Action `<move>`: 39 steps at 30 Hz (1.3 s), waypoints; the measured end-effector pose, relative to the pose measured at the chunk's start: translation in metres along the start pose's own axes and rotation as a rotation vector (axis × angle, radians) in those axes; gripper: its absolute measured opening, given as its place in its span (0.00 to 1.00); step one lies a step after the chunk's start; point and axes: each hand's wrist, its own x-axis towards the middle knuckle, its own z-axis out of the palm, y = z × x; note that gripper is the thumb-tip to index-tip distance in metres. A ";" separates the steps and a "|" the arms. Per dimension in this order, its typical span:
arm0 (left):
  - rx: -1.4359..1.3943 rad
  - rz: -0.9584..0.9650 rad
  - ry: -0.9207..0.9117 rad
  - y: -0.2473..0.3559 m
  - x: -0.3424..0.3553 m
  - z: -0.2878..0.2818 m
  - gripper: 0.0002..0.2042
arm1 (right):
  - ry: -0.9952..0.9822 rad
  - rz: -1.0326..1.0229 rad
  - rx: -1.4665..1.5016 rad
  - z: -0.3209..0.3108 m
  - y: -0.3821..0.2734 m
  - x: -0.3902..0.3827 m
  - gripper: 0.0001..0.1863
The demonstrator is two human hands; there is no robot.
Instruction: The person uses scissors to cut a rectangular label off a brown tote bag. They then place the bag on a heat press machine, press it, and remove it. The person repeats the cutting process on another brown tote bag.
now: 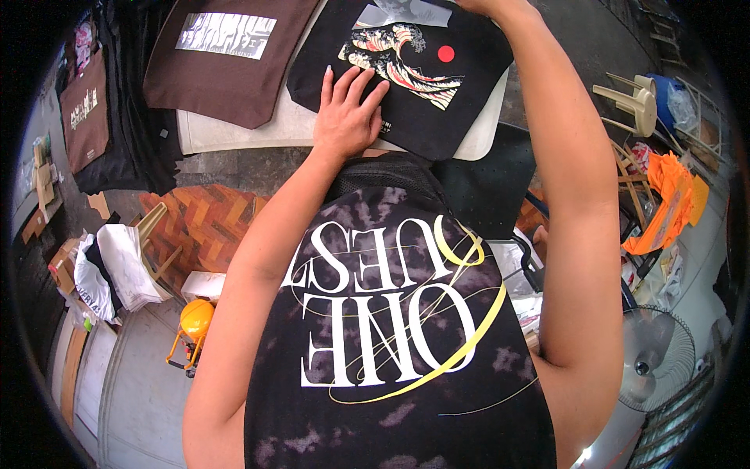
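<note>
Black cloth (406, 66) with a wave print lies on the white table (226, 134) before us, our left hand (349, 113) resting on its left side, fingers slightly spread. Brown cloth (215, 78) lies just left. Farther, our right hand (486, 5) is cropped; its fingers' state we cannot tell.

Black cloth (426, 117) bears a cream-and-red wave print (414, 66) and red disc (446, 54); brown cloth (215, 82) carries a white panel (227, 36); the table (226, 139) is off-white.

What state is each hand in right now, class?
Left hand: open, resting on the black wave-printed fabric.
Right hand: cut off by the picture's top edge; cannot tell.
</note>
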 end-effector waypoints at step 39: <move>-0.093 0.026 0.143 -0.046 0.060 -0.005 0.18 | 0.984 1.584 0.577 0.167 0.016 -0.567 0.08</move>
